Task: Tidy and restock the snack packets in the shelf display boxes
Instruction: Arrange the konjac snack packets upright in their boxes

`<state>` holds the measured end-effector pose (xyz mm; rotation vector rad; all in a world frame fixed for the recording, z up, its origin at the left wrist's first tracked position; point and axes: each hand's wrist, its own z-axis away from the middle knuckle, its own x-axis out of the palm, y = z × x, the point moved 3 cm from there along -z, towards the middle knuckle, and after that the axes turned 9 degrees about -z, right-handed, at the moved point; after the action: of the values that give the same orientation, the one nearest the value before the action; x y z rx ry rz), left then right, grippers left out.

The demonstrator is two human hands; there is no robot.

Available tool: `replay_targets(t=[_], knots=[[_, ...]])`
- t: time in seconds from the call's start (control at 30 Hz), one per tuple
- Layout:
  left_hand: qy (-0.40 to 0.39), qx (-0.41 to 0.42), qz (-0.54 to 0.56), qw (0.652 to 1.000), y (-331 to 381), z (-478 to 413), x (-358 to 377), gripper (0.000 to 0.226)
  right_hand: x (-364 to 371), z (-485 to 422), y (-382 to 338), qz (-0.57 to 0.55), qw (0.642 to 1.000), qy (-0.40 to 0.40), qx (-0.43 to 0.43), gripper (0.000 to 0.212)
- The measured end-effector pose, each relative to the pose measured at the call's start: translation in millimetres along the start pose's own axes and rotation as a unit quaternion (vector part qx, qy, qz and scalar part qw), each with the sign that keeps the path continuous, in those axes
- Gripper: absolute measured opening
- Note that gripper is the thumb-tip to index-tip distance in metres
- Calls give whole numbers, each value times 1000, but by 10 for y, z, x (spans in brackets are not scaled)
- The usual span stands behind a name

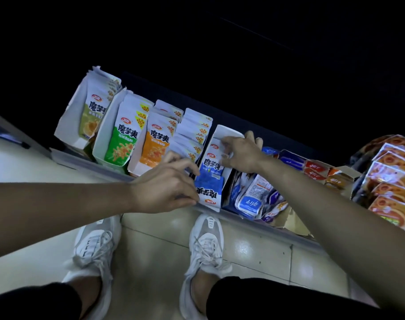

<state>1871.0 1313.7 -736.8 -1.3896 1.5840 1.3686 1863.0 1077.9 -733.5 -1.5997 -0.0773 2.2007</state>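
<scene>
A row of white display boxes stands on the low shelf, holding snack packets: pale green, bright green, orange and blue. My left hand pinches the corner of a blue packet lying upside down at the front of the blue box. My right hand reaches into that box from above, its fingers curled over the tops of the upright blue packets. A stack of white-backed packets fills the box to the left.
Loose blue and white packets lie jumbled in a cardboard box to the right, with red and orange packets behind. Orange-printed bags hang at the far right. Below are the pale tiled floor and my white sneakers.
</scene>
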Motion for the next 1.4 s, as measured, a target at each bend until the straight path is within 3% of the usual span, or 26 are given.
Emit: replay_targets(t=[0.1, 0.23, 0.4, 0.53, 0.7, 0.83, 0.97, 1.03, 1.1, 1.2, 1.4], knots=[[7, -6, -10, 1000, -7, -4, -7, 22, 15, 5, -23, 4, 1000, 13, -1, 48], [29, -20, -26, 999, 13, -31, -2, 18, -8, 30, -25, -11, 999, 40, -3, 14], [48, -22, -33, 998, 66, -77, 15, 19, 14, 56, -14, 78, 995, 60, -8, 11], [72, -25, -49, 996, 94, -82, -6, 20, -60, 144, 11, -35, 996, 69, -36, 13], [128, -44, -74, 988, 144, -155, -126, 11, -127, 519, 87, -149, 987, -6, -60, 7], [104, -55, -64, 991, 138, -243, -119, 12, -58, 699, 4, -176, 976, -97, -84, 20], [81, -41, -57, 994, 166, -220, -60, 10, -111, 638, 6, -235, 954, -158, -101, 7], [88, -48, -50, 994, 141, -202, -63, 12, -171, 519, 26, -238, 963, -87, -97, 19], [97, -43, -43, 993, 105, -193, -67, 10, -216, 413, 47, -141, 986, -4, -87, 40], [95, -22, -30, 995, 81, -154, -47, 10, -225, 303, 7, -41, 997, 21, -66, 59], [83, -16, -22, 996, 72, -82, -19, 12, -139, 141, -67, 52, 994, 71, -71, 61]])
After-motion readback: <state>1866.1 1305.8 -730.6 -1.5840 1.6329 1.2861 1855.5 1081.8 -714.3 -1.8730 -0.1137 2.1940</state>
